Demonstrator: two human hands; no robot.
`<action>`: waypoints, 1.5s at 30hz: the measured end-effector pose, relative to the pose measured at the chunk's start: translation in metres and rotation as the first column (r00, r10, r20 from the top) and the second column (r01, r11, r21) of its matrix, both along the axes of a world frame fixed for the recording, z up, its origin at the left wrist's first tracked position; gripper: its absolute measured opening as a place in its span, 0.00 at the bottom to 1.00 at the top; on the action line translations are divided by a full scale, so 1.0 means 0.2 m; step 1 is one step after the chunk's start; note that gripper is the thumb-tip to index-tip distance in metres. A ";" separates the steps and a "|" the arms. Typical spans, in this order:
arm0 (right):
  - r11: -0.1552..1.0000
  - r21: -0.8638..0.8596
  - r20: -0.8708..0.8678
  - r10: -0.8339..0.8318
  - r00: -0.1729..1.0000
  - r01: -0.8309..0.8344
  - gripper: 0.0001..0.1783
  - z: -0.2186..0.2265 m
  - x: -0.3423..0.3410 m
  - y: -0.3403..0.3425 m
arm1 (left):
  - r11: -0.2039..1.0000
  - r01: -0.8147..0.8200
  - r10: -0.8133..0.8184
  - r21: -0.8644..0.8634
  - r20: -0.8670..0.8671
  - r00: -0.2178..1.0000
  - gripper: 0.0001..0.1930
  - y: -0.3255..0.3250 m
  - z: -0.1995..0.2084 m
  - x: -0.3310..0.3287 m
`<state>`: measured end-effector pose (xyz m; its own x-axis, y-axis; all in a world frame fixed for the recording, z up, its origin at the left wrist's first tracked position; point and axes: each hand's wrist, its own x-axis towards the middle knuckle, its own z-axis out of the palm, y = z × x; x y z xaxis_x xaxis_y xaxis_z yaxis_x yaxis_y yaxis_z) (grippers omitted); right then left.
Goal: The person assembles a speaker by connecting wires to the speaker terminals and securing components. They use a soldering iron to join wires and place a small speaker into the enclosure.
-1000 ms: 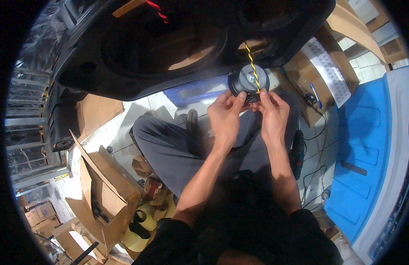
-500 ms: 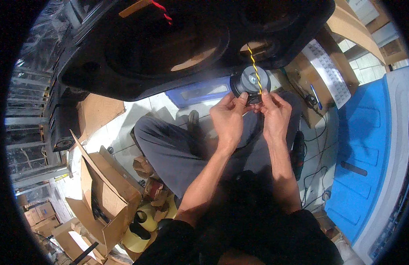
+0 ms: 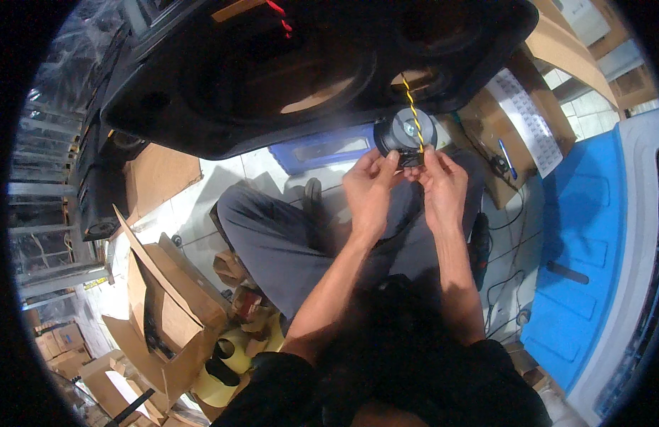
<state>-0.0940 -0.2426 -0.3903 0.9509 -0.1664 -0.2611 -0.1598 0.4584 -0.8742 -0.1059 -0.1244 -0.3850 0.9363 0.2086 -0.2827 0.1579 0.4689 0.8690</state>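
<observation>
A small round speaker driver [image 3: 402, 128], its grey magnet side facing up, is held just below the black speaker cabinet [image 3: 222, 128]. My left hand [image 3: 370, 192] pinches the driver's near edge between thumb and fingers. At the same edge, my right hand [image 3: 445, 188] closes thumb and fingers on the end of a yellow-and-black twisted wire [image 3: 412, 107]. The wire runs out of a round cabinet opening [image 3: 418, 80] and across the driver. The fingertips hide the terminal and the exact join.
A red wire [image 3: 279, 18] hangs from the larger opening. Under the cabinet lies a blue tray [image 3: 318, 154]. To the right are a cardboard box [image 3: 479, 107], a pen [image 3: 508, 158], and a blue panel [image 3: 571, 263]. Open cartons [image 3: 165, 306] and yellow tape rolls [image 3: 217, 381] stand lower left.
Both hands stay at the driver's near edge with nearly the same grip. The view has shifted slightly, and the driver sits a touch lower in it.
</observation>
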 end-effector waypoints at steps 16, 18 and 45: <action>0.590 -0.807 0.005 0.000 1.000 0.004 0.20 -0.27 -0.21 -0.23 | 0.959 -0.094 0.142 0.267 -0.166 0.976 0.15 0.72 -0.29 -0.62; 0.476 -0.879 0.008 0.065 0.998 -0.024 0.20 -0.30 -0.22 -0.24 | 0.946 -0.145 0.206 0.289 -0.196 0.959 0.13 0.75 -0.27 -0.70; 0.032 -0.993 0.115 0.376 0.919 0.111 0.10 -0.38 -0.26 -0.13 | 0.638 -0.276 0.682 0.719 -0.360 0.637 0.16 1.39 -0.57 -1.09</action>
<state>-0.1465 -0.2688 -0.4659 0.9541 0.1109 0.2781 0.2343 -0.8547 -0.4632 -0.3244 0.1528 -0.4991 0.3359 0.8726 -0.3546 0.5966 0.0943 0.7970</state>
